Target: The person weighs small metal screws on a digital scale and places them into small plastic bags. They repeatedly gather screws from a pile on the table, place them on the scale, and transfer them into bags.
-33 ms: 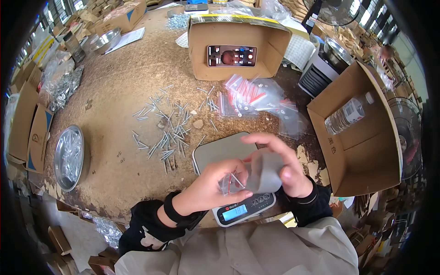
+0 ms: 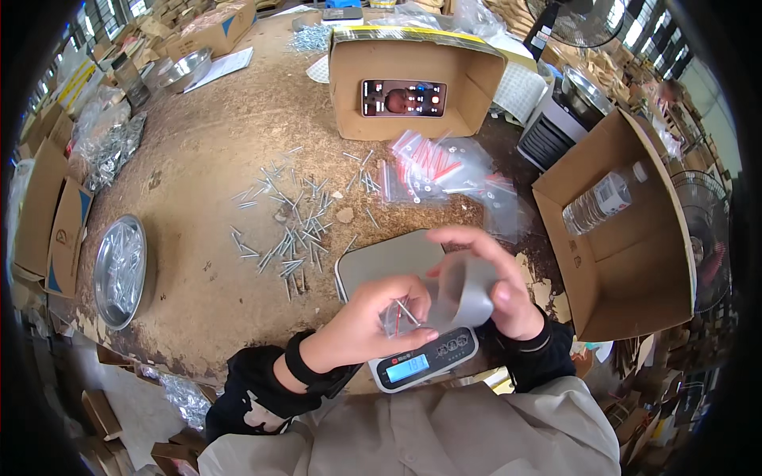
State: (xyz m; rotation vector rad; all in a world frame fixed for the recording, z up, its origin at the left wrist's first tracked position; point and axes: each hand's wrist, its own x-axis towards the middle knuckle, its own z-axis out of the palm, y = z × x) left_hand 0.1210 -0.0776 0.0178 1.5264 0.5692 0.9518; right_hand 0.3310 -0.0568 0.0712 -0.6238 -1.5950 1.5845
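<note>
Over a kitchen-type digital scale (image 2: 425,363) with a lit display, both my hands are at work. My left hand (image 2: 373,313) is closed around a small clear zip bag (image 2: 390,319) with a red strip. A few silver nails or screws (image 2: 408,311) show inside it. On the right, my right hand (image 2: 508,289) curls its fingers and thumb about a frosted, translucent cup-shaped piece (image 2: 475,300), whose mouth faces the bag. The piece is slightly blurred. Loose silver nails or screws (image 2: 298,238) lie scattered beyond my left hand.
Flat zip bags (image 2: 429,166) with red strips lie past the scale. Behind them a cardboard box (image 2: 476,103) holds a phone (image 2: 403,98). To the right stands an open carton (image 2: 627,278) with a water bottle (image 2: 607,202); far left, a metal bowl (image 2: 141,274) contains clear packets.
My right hand and the cup-shaped piece have shifted slightly right. My left hand keeps its hold on the bag almost unmoved.
</note>
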